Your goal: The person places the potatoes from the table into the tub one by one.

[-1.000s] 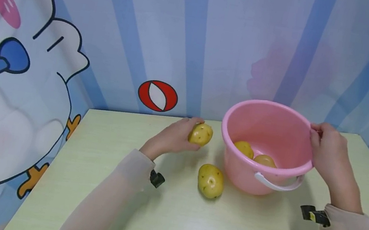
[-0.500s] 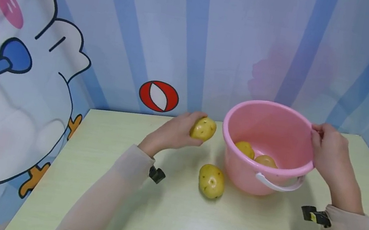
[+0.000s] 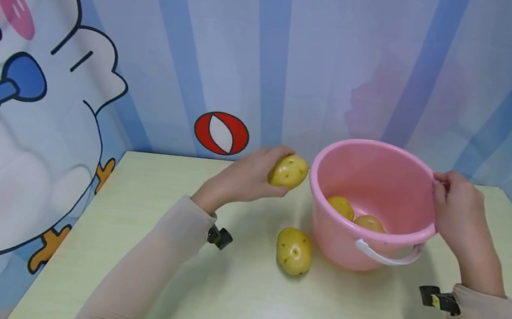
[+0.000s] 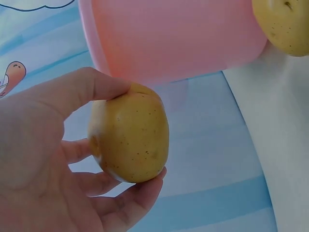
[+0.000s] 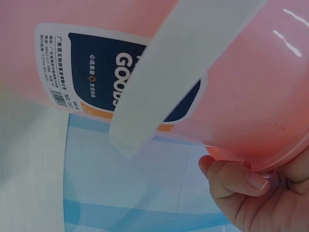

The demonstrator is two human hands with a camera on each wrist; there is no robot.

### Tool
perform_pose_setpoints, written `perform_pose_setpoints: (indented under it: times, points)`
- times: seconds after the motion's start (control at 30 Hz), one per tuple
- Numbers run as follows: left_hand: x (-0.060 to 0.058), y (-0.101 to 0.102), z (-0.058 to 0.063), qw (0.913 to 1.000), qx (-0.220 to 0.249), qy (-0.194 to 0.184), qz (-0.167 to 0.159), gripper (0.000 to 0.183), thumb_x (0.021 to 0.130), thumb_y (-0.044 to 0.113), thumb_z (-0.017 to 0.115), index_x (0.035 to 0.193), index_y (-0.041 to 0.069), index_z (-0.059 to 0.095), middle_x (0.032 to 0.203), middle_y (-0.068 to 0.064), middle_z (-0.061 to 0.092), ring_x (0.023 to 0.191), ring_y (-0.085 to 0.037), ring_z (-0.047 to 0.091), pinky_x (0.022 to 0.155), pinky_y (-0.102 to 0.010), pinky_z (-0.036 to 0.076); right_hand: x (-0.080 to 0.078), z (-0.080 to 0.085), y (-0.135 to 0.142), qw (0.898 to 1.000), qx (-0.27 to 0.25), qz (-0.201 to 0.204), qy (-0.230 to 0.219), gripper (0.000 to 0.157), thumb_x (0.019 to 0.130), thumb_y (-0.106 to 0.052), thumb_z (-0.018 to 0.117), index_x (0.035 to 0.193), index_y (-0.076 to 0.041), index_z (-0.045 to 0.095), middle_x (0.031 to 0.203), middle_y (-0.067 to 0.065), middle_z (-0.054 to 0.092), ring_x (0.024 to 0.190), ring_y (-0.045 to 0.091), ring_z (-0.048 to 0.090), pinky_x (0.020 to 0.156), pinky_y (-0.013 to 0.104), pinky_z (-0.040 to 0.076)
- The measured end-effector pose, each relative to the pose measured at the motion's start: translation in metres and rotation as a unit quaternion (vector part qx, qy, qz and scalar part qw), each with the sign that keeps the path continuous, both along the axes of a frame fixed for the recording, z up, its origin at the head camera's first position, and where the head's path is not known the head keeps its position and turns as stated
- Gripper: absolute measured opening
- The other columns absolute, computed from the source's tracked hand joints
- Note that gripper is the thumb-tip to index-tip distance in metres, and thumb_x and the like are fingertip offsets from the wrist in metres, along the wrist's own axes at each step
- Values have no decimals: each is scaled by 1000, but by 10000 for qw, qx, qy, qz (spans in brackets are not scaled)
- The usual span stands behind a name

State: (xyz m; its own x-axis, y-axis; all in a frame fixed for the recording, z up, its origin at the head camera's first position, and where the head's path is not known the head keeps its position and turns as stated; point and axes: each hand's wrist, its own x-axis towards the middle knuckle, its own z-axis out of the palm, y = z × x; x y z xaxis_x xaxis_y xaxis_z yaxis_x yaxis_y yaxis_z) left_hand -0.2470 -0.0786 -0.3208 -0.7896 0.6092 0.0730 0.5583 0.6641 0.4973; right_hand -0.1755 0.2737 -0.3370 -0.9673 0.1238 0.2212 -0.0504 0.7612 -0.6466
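My left hand [image 3: 253, 177] grips a yellow potato [image 3: 288, 171] above the table, just left of the pink bucket's rim. In the left wrist view the thumb lies over one end of that potato [image 4: 133, 135] and the fingertips curl under the other. The pink bucket [image 3: 343, 244] stands tilted toward me, with two potatoes visible inside, one [image 3: 341, 206] behind the other [image 3: 369, 222]. My right hand [image 3: 461, 216] pinches the bucket's right rim. Another potato [image 3: 294, 252] lies on the table in front of the bucket, left of its white handle [image 3: 384, 255].
The pale wooden table [image 3: 232, 302] ends at a striped blue curtain [image 3: 322, 69] behind the bucket. On the left the curtain carries a large cartoon duck [image 3: 17, 187]. A printed label [image 5: 96, 72] shows on the bucket's side in the right wrist view.
My left hand has lifted the potato slightly and brought it right, closer to the bucket's rim. My right hand keeps its hold on the rim, and the bucket stays in place.
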Motion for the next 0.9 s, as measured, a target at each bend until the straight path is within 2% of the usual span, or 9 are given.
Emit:
perform_pose_setpoints:
  times: [0.2, 0.33, 0.9]
  points:
    - [7, 5, 11, 9997, 55, 168, 138, 65, 90, 28, 70, 147, 13, 41, 116, -4, 54, 98, -18, 52, 76, -32, 52, 0, -1, 0, 10000, -5, -4, -29, 45, 109, -18, 35, 132, 19, 43, 106, 34, 54, 82, 40, 61, 51, 24, 49]
    - [10, 9, 19, 9993, 245, 161, 223, 64, 90, 27, 69, 146, 13, 41, 119, -4, 54, 99, -18, 52, 77, -32, 52, -1, -1, 1, 10000, -39, 23, -53, 46, 109, -19, 35, 133, 19, 43, 106, 34, 54, 81, 39, 61, 51, 25, 49]
    - [19, 22, 42, 9984, 408, 380, -35, 63, 90, 27, 70, 145, 13, 42, 120, -2, 53, 98, -16, 52, 76, -31, 52, -1, -1, 1, 10000, -24, 42, -30, 45, 109, -18, 35, 133, 19, 43, 106, 34, 54, 81, 38, 61, 51, 25, 49]
